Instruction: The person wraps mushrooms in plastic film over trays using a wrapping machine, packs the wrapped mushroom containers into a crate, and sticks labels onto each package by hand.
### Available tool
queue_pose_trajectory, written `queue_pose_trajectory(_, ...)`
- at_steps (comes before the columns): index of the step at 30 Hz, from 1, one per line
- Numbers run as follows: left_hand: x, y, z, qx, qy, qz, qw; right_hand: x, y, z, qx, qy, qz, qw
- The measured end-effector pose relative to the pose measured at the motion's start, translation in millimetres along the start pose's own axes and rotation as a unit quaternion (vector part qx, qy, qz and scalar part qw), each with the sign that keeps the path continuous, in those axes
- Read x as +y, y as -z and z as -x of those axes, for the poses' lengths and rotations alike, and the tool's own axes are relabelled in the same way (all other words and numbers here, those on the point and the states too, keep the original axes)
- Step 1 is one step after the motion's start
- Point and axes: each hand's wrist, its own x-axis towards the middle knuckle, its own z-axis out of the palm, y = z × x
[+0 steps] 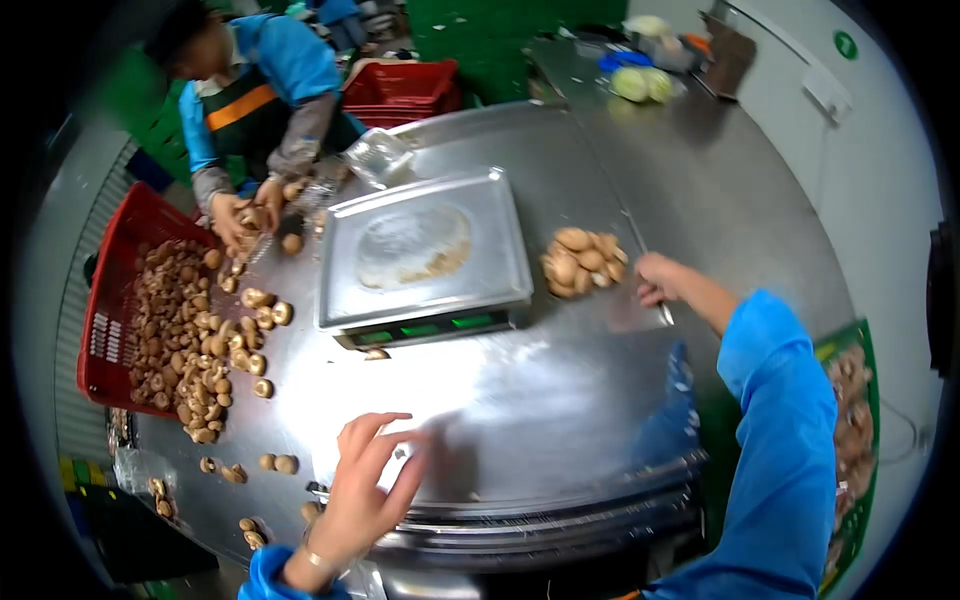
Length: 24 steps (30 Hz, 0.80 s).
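My left hand (368, 490) hovers over the front of the steel wrapping surface (530, 400), its fingers apart and nothing between them. To the right, my right hand (664, 279) is low over the table with fingers curled together. A small pale, shiny tip shows below those fingers, too blurred to name. Just left of that hand sits a compact pack of brown mushrooms (583, 262); whether a tray lies under it I cannot tell. A scale (425, 250) with a wet, stained metal plate stands left of the pack.
A red crate (100, 340) lies tipped at left, mushrooms (180, 330) spilling onto the steel table (700, 170). Across the table a co-worker (265, 100) handles mushrooms. Clear plastic trays (378, 157) lie behind the scale. A green crate (862, 450) stands at right.
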Motion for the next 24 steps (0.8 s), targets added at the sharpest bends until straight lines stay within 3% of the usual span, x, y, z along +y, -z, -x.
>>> queue_pose_trajectory(1,-12,9,21,0.024,0.060,0.001,0.998,10,-14,-22,-0.056,0.030,-0.112,0.992)
queue_pose_trajectory(2,-22,15,42,0.043,0.122,0.006,0.992,9,-24,-20,-0.035,0.056,-0.201,0.977)
queue_pose_trajectory(5,-35,21,85,0.138,0.253,0.040,0.957,17,-30,-11,0.010,0.093,-0.281,0.955)
queue_pose_trajectory(7,-37,19,108,0.185,0.259,0.066,0.946,15,-17,-1,0.038,0.120,-0.306,0.944)
queue_pose_trajectory(12,-17,28,134,0.221,0.200,0.080,0.951,12,26,77,0.063,0.221,-0.306,0.924)
queue_pose_trajectory(14,2,32,135,0.201,0.191,0.115,0.954,1,26,150,0.041,0.196,-0.323,0.925)
queue_pose_trajectory(15,-1,27,137,0.200,0.115,0.080,0.970,-2,22,183,0.029,0.183,-0.333,0.925)
queue_pose_trajectory(20,10,15,154,0.118,0.071,0.082,0.987,33,-54,271,-0.075,0.132,-0.382,0.912)
queue_pose_trajectory(24,-4,-5,171,0.130,0.033,-0.031,0.990,69,-122,307,-0.142,0.101,-0.393,0.903)
